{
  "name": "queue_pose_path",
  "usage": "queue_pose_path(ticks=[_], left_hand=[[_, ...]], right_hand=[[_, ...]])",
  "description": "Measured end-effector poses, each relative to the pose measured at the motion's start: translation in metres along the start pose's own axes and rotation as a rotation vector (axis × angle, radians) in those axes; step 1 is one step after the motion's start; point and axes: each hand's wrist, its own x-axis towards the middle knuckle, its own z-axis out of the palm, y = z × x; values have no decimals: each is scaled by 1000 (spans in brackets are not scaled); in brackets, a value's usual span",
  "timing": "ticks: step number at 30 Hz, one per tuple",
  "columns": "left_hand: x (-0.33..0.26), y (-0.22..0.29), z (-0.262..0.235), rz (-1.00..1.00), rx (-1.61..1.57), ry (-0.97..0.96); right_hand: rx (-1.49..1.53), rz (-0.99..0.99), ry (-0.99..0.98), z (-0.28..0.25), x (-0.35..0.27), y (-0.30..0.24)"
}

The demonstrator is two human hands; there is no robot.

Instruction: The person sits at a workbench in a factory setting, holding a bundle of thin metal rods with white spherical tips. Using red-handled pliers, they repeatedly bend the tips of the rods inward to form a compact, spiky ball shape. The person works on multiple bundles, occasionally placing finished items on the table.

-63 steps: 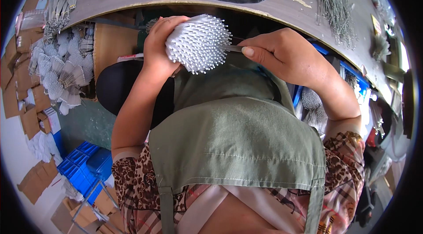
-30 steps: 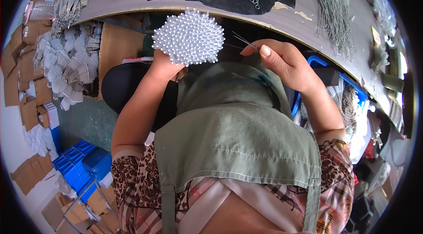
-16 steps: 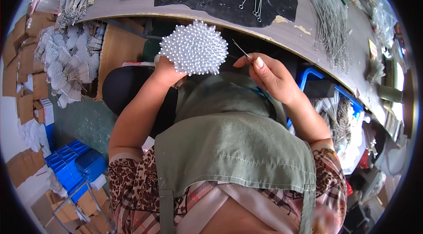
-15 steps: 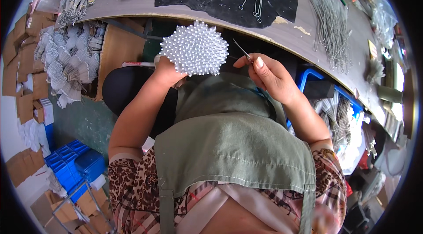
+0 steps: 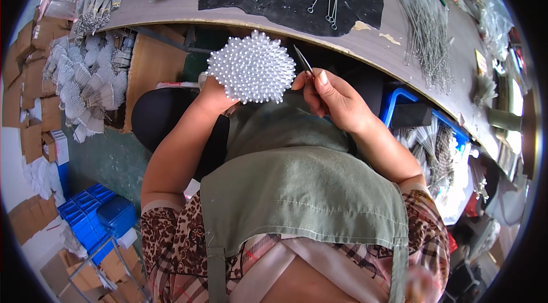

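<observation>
Left hand (image 5: 212, 96): grips round white bead-tipped pin cluster (image 5: 252, 67) from below.
Right hand (image 5: 333, 99): pinches thin dark metal pin (image 5: 302, 60), just right of cluster.

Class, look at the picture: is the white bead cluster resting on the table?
No, the left hand holds the white bead cluster up, in front of the table edge.

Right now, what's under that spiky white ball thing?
The left hand holds the spiky white ball from beneath. Below that lie the green apron and a dark round seat. The ball hides the fingers and how it is gripped.
</observation>
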Motion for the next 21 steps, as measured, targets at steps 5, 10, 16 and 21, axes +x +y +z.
queue_pose_path(ticks=[5,10,16,21], left_hand=[[2,24,-3,-94,-658,121],[-3,12,4,-268,-1175,230],[9,22,6,-355,-982,269],[15,29,4,-238,-1140,298]], right_hand=[[25,4,2,4,4,-5],[152,24,43,8,8,-1],[281,-74,50,7,16,2],[223,-180,87,9,17,0]])
